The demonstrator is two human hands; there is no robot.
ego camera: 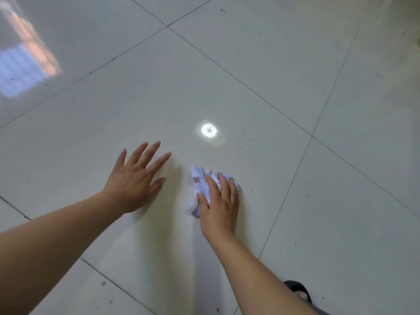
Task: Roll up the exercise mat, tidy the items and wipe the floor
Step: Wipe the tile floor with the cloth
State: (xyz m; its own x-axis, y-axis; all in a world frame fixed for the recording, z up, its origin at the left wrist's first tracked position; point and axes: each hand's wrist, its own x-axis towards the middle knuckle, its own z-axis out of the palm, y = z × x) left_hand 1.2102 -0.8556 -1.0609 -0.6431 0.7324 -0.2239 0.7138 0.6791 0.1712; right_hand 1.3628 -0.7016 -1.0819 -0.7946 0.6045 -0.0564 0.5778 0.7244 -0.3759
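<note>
From my remote seat I see the right hand (218, 208) lying flat on a crumpled white cloth (200, 178), fingers nearly straight and side by side, pressing it against the floor (295, 64). The cloth bunches out past the fingertips and beside the thumb, and its far side is hidden under the palm. The left hand (134, 180) is just beside the cloth, not touching it, palm down with all its fingers (145, 155) spread wide and holding nothing; I cannot tell whether it rests on the tiles or hovers just above them. Just beyond both hands a round glare (209, 130) shines on the glossy pale tile. Well beyond the left hand lies a window reflection (27, 64). Behind the right forearm, near its elbow, a black sandal (297, 289) stands on the floor. Dark grout lines and small specks mark the tiles around both hands.
</note>
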